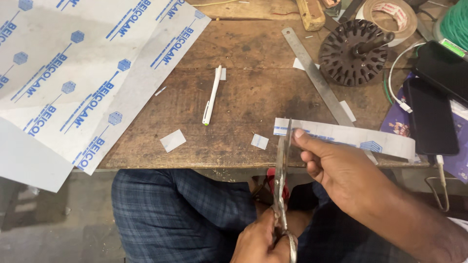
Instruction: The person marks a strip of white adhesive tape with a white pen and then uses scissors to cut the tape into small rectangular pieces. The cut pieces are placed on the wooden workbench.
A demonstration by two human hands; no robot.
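My left hand (pixel 261 241) grips the handles of steel scissors (pixel 281 168) low over my lap. The blades point up and away, closing across the left end of a white paper strip with blue print (pixel 351 136). My right hand (pixel 331 165) pinches that strip just right of the blades and holds it over the front edge of the wooden table (pixel 253 53). Two small cut white pieces (pixel 173 140) (pixel 260 141) lie on the table near the front edge.
A large white printed sheet (pixel 73 73) covers the table's left and overhangs it. A white pen (pixel 212 95) lies mid-table, a steel ruler (pixel 317 78) runs diagonally. At right sit a dark slotted metal disc (pixel 353 53), a tape roll (pixel 390 14) and two dark phones (pixel 431 114).
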